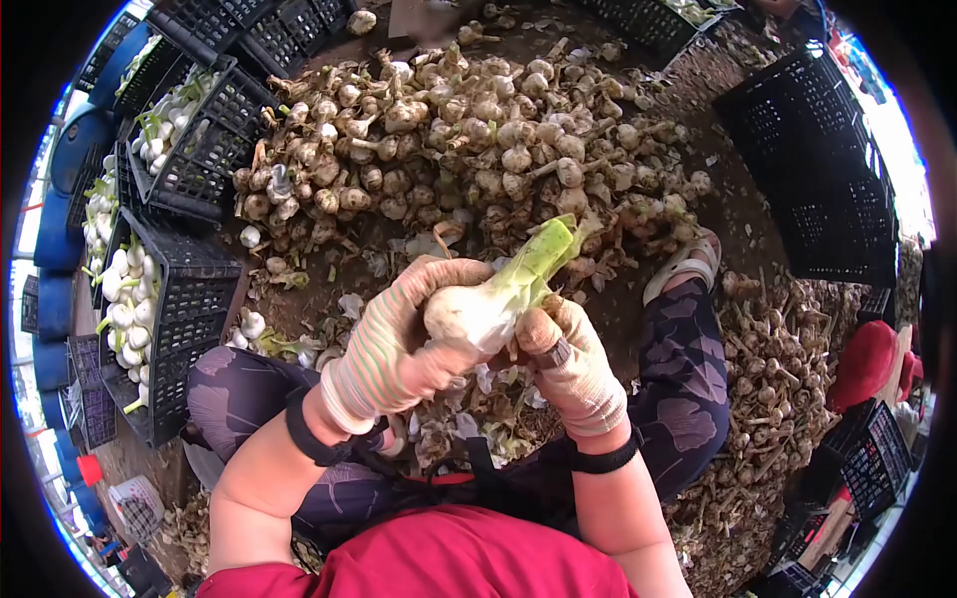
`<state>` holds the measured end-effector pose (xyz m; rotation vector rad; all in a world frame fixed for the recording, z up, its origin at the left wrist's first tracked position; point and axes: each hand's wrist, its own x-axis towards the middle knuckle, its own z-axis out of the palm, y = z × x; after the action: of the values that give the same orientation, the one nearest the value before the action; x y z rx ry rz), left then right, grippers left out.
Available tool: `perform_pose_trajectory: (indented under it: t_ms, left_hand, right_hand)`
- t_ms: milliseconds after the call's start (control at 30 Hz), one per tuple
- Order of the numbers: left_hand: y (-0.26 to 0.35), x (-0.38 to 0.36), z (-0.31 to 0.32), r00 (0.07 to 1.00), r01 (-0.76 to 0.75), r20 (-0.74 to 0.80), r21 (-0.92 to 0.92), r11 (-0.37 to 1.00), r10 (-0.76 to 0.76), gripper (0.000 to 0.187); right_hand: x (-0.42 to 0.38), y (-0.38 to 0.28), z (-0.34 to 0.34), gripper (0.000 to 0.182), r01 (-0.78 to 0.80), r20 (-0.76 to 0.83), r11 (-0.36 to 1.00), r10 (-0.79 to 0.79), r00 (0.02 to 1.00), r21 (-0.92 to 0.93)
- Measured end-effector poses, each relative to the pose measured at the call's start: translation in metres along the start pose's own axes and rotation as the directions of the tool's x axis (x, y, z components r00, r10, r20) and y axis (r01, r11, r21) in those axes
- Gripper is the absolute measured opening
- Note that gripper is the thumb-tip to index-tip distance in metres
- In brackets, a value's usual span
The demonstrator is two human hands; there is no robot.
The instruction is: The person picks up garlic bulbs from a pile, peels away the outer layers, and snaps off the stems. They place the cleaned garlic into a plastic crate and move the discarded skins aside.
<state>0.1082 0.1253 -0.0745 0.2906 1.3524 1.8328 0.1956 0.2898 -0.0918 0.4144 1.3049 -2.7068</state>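
My left hand (404, 339), in a striped cotton glove, is wrapped round the bulb end of a large garlic bulb (469, 311). The bulb is pale and mostly peeled, and its thick green stem points up and to the right. My right hand (573, 364), gloved too, has its fingers closed at the base of the stem. A small dark metallic piece (558, 351) sits at the right thumb; its exact kind is hard to make out. Below both hands, peeled-off garlic skins (478, 414) lie between my legs.
A big heap of unpeeled garlic (469, 130) covers the ground ahead, with another heap (778, 389) on the right. Black crates (199, 309) of whitish peeled bulbs (130, 309) stand at left. A black crate (812, 164) stands at right, near a red cushion-like object (865, 364).
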Motion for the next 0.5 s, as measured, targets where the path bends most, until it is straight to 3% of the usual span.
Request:
perform_pose_trajectory:
  t_ms: [100, 167, 200, 233, 267, 300, 367, 400, 433, 500]
  left_hand:
    - [0.014, 0.001, 0.002, 0.995, 0.063, 0.084, -0.129, 0.990, -0.053, 0.079]
    - [0.010, 0.001, 0.000, 0.995, 0.063, 0.088, -0.132, 0.989, -0.052, 0.080]
    - [0.006, 0.000, 0.001, 0.999, 0.006, 0.048, -0.079, 0.997, -0.003, 0.075]
    - [0.002, 0.000, 0.001, 0.999, -0.049, 0.012, -0.023, 0.999, 0.049, 0.071]
    - [-0.003, 0.006, -0.003, 0.939, -0.269, 0.004, 0.629, 0.730, 0.343, 0.060]
    - [-0.001, 0.007, -0.004, 0.845, -0.421, 0.184, 0.807, 0.413, 0.502, 0.055]
    - [-0.010, 0.008, -0.006, 0.829, -0.455, 0.265, 0.831, 0.320, 0.493, 0.059]
    - [-0.012, 0.011, -0.010, 0.762, -0.528, 0.353, 0.825, 0.205, 0.543, 0.070]
    - [-0.013, 0.009, -0.009, 0.764, -0.527, 0.352, 0.824, 0.207, 0.542, 0.070]
    - [-0.015, 0.002, -0.005, 0.943, -0.318, 0.097, 0.540, 0.779, 0.318, 0.082]
  right_hand:
    - [-0.004, -0.005, -0.003, 0.039, 0.011, 0.056, 1.000, -0.010, 0.998, -0.029]
    - [-0.001, -0.003, -0.011, 0.039, 0.023, 0.196, 0.999, -0.018, 0.980, -0.024]
    - [0.001, -0.003, -0.008, 0.039, 0.023, 0.196, 0.999, -0.018, 0.981, -0.023]
    - [0.005, -0.002, -0.002, 0.039, 0.068, 0.073, 0.994, -0.061, 0.995, -0.086]
    - [0.008, -0.001, 0.003, 0.040, 0.104, -0.047, 0.983, -0.112, 0.993, -0.153]
    - [0.009, 0.002, 0.006, 0.040, 0.103, -0.048, 0.983, -0.112, 0.993, -0.153]
    - [0.009, 0.009, 0.008, 0.041, 0.101, -0.173, 0.993, -0.090, 0.981, 0.058]
    - [0.008, 0.013, 0.006, 0.035, 0.124, -0.186, 0.989, -0.107, 0.977, 0.079]
    - [0.008, 0.014, 0.006, 0.035, 0.121, -0.187, 0.989, -0.105, 0.977, 0.079]
    - [0.007, 0.015, 0.006, 0.031, 0.150, -0.217, 0.969, -0.106, 0.970, 0.197]
